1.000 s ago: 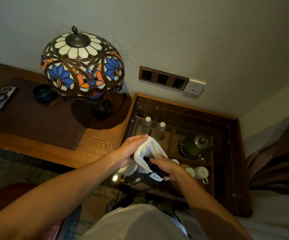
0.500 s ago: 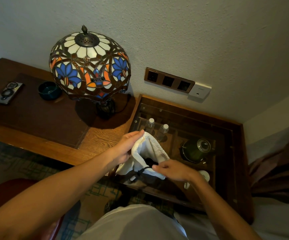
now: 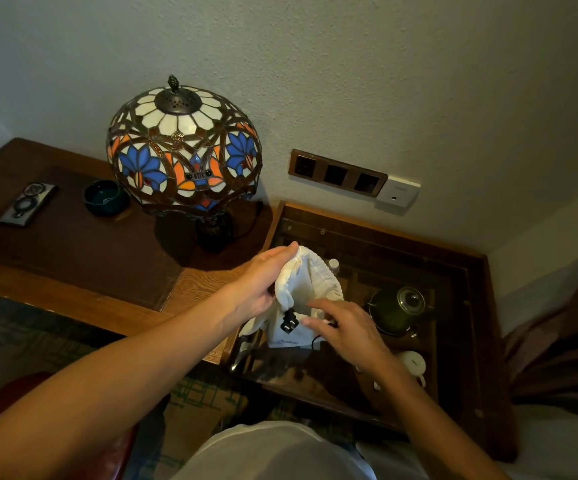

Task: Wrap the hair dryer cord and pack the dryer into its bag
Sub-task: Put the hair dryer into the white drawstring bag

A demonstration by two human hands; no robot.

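A white cloth bag [image 3: 315, 282] hangs above the glass-topped side table [image 3: 453, 265]. My left hand [image 3: 263, 285] grips the bag's gathered rim on its left side. A black plug [image 3: 288, 323] on its cord dangles out of the bag's mouth, just below my left hand. My right hand [image 3: 346, 330] hovers at the bag's front with fingers spread and nothing clearly in them. The dryer itself is hidden inside the bag.
A stained-glass lamp [image 3: 183, 150] stands on the wooden desk [image 3: 72, 271] to the left, near a dark bowl [image 3: 106, 197] and a flat device [image 3: 27, 204]. Under the glass are a green teapot [image 3: 398, 311], white cups [image 3: 412, 363] and a bottle [image 3: 333, 265]. Wall sockets [image 3: 337, 176] sit above.
My right hand has let go of the bag's front edge and opened its fingers. The black plug now hangs in view below my left hand. The view has shifted downward.
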